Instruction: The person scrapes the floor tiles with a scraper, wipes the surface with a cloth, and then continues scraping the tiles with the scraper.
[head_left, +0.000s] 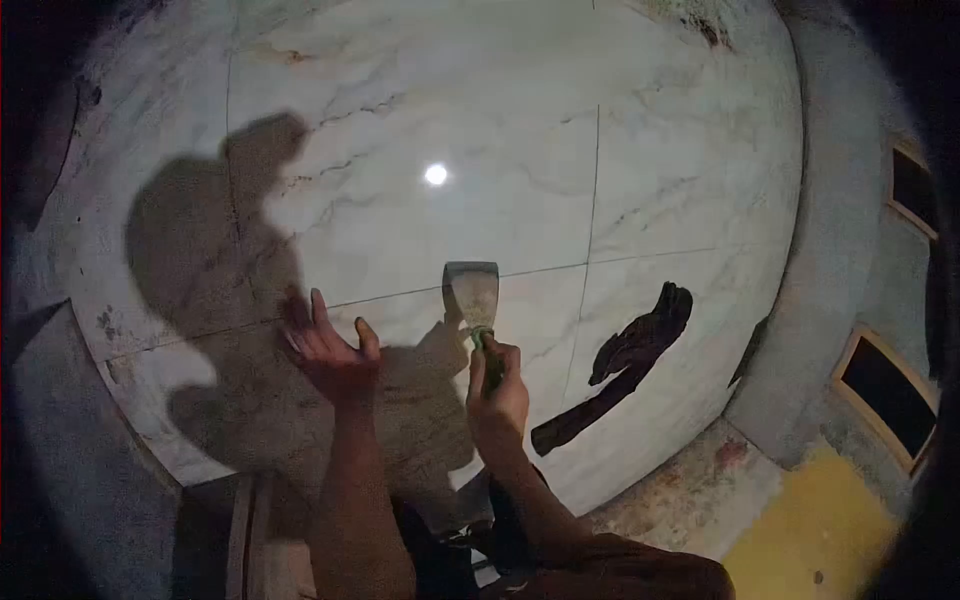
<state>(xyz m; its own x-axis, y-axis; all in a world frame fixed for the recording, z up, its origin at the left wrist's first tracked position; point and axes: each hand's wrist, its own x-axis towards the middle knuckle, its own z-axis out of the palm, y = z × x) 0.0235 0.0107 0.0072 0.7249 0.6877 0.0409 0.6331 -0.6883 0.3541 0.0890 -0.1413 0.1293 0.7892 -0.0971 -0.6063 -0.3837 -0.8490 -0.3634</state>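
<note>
My right hand [500, 400] is closed round the green handle of a putty knife [475, 295]. Its wide, flat blade points away from me and overlaps a thin joint line between the pale, grey-veined marble-look tiles [520, 210]. To the left, my left hand [338, 350] is open, fingers spread and thumb apart, with nothing in it. It shows over the tiles, close to the same joint line. On the tiles to the right of my right hand lies a long, crooked, dark brown piece [640, 350], its far end thicker and lumpy.
A large shadow [190, 240] falls across the left tiles. Brown stains [710, 30] mark the far edge. Grey walls border both sides, the right one with wood-framed dark openings [890, 395]. A yellow patch [810, 525] is at lower right; a wooden post [248, 535] stands at lower left.
</note>
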